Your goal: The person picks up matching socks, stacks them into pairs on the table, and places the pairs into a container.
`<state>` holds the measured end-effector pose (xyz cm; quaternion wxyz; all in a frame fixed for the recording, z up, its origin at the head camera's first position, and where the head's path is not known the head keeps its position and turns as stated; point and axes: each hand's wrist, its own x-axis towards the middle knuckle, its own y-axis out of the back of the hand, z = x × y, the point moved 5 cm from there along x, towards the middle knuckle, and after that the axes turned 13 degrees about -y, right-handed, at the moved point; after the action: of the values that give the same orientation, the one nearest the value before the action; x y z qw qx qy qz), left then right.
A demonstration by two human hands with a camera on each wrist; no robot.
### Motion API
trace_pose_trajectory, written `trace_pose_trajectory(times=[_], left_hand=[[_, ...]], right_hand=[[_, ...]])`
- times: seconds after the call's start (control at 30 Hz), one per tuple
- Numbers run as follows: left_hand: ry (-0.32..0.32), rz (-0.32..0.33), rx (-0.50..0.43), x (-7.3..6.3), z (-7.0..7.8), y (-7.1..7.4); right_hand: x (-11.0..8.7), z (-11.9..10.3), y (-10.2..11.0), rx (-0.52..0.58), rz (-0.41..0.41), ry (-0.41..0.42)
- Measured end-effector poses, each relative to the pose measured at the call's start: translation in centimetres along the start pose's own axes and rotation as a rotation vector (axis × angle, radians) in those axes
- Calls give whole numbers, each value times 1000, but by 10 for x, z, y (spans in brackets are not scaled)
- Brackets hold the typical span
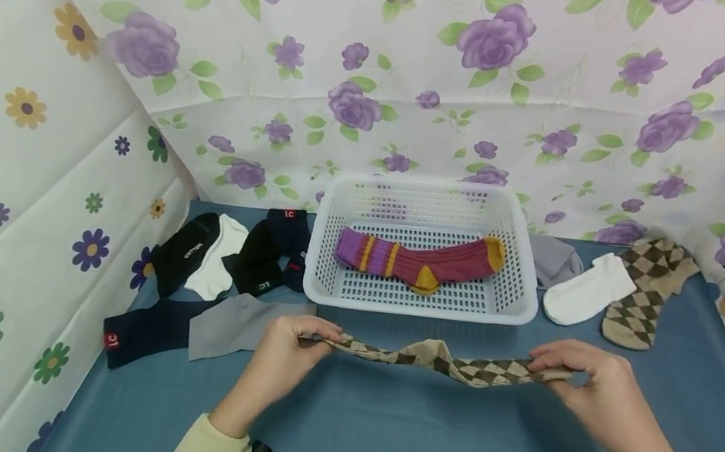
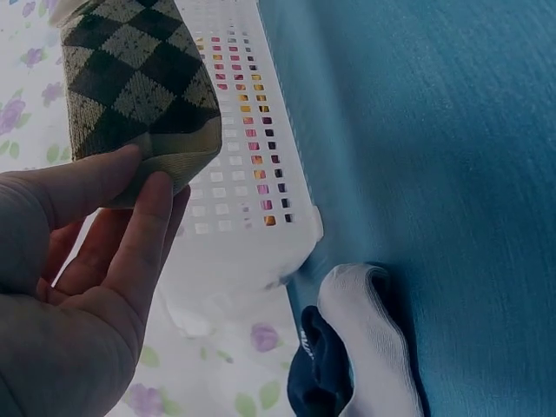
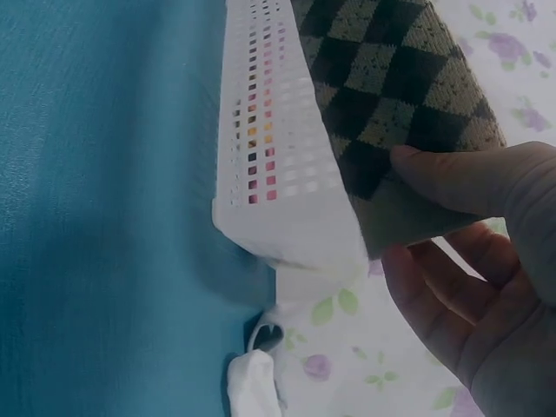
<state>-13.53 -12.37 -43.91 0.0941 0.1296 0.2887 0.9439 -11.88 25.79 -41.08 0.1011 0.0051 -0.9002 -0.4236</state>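
Observation:
A brown-and-tan checkered sock (image 1: 488, 371) is stretched level above the blue table, in front of the basket. My left hand (image 1: 291, 348) pinches one end between thumb and fingers, and my right hand (image 1: 592, 381) pinches the other. In the left wrist view, the left hand (image 2: 95, 234) grips the sock (image 2: 139, 78) at a plain tan edge. From the right wrist view, the right hand (image 3: 478, 252) has its thumb across the checkered sock (image 3: 391, 95). A similar checkered sock (image 1: 640, 299) lies at the right of the table.
Behind the held sock stands a white basket (image 1: 416, 308) with purple-maroon socks (image 1: 444, 264) inside. Left of it lie black socks (image 1: 186, 250), a white sock (image 1: 220, 255), a navy sock (image 1: 150, 331) and a grey sock (image 1: 242, 325). A white sock (image 1: 588, 289) and grey sock (image 1: 550, 260) lie right.

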Motion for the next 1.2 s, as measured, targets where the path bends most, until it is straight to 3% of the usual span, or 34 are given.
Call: trace_pose_trajectory(times=[0.13,0.3,0.47,0.57,0.7,0.8,0.9,0.97,1.07,1.2], left_hand=[[-37,-24,13,0,-1,-5],[-50,-113,29,1,-7,-18],[-54,-202,90,5,-7,-28],[-78,-220,112,9,9,-30],[-113,-245,-40,17,53,-34],[-164,-323,-187,22,90,-43],[-251,-394,-230,26,114,-53],[-319,-399,-206,27,122,-57],[-397,-352,-121,29,125,-58],[-428,-288,-66,30,124,-52]], right_hand=[[-1,-5,4,25,2,23],[0,-22,7,54,-22,80],[2,-46,7,99,-82,86],[3,-62,4,149,-90,117],[4,-81,-3,212,-72,204],[7,-91,-13,232,-78,238],[9,-98,-24,255,-96,240],[10,-101,-30,264,-103,230],[11,-101,-39,248,-84,204],[15,-95,-48,227,-96,138]])
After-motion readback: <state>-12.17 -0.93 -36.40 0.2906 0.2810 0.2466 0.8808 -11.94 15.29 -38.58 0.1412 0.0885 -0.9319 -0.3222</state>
